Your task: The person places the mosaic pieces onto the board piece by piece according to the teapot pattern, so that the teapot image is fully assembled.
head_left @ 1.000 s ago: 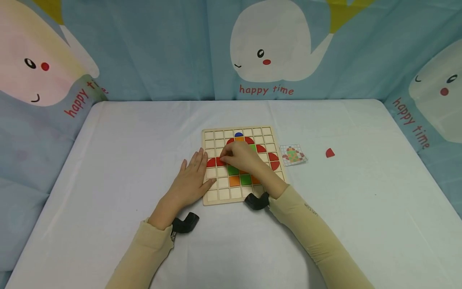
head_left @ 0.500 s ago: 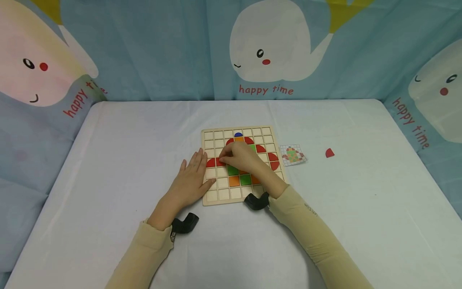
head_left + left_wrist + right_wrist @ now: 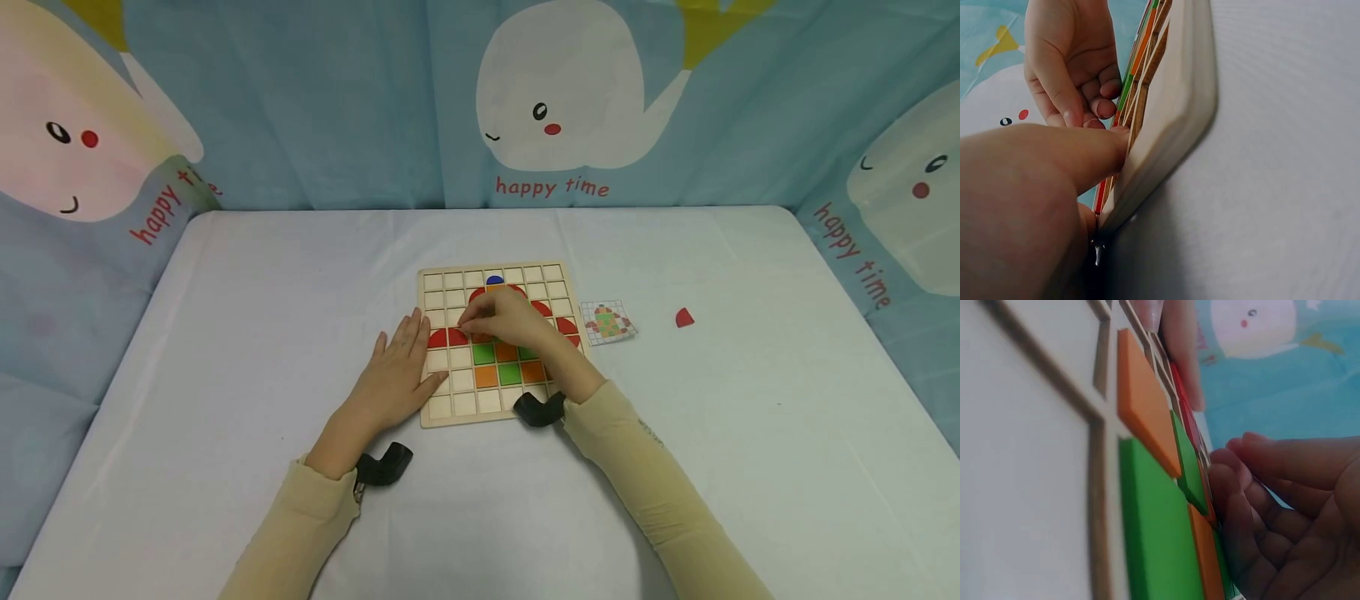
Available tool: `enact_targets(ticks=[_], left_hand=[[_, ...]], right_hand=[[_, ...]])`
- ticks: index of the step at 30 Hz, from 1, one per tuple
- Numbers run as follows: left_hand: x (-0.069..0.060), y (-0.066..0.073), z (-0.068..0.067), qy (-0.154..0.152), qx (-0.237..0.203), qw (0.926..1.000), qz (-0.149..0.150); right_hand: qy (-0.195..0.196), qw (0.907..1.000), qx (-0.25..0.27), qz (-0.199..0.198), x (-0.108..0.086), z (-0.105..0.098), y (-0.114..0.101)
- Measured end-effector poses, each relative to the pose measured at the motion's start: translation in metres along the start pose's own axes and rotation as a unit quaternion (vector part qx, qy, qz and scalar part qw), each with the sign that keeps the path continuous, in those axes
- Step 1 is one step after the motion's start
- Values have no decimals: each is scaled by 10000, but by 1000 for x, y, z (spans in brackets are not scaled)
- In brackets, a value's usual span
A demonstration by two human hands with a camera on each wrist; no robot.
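Note:
A wooden grid board (image 3: 462, 403) lies on the white table, with red, orange, green and blue tiles in some cells. My left hand (image 3: 393, 379) rests flat along its left edge, fingers straight and thumb on the board. Two red tiles (image 3: 457, 337) sit side by side just right of those fingers. Over the board's middle, my right hand (image 3: 517, 323) has loosely bent fingers, thumb and index tips close to the inner red tile. No piece shows between them. In the right wrist view its fingers hover beside orange (image 3: 1144, 400) and green tiles (image 3: 1160, 531).
A small printed pattern card (image 3: 607, 322) lies against the board's right side. Farther right is a loose red rounded piece (image 3: 684, 317). A blue whale-print curtain (image 3: 360, 108) stands behind the table. Black wrist-camera mounts (image 3: 385, 464) sit at both cuffs.
My right hand has lifted slightly and shifted right, off the inner red tile, uncovering more of it and of the orange and green tiles. The left hand stays in place.

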State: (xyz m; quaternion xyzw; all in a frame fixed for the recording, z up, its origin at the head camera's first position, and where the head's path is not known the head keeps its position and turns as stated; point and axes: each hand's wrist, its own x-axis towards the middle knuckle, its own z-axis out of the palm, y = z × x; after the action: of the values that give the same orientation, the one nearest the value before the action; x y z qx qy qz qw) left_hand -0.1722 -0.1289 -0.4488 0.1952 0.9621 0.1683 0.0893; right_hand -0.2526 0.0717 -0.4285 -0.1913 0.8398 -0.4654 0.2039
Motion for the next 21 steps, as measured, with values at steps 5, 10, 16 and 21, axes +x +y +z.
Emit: enact_targets(ticks=[5,10,16,21], left_hand=[[0,0,0,3,2,10000,-2],[1,0,0,-3,-16,10000,1],[0,-1,0,20,-53,10000,12],[-1,-1,1,35,-53,10000,-9]], right_hand=[[-106,9982,578,131,-1,-4,1],[-180,9952,948,190,-3,-8,2],[-236,9918,1229,254,-7,-12,2],[-175,9919,1194,394,-16,-17,4]])
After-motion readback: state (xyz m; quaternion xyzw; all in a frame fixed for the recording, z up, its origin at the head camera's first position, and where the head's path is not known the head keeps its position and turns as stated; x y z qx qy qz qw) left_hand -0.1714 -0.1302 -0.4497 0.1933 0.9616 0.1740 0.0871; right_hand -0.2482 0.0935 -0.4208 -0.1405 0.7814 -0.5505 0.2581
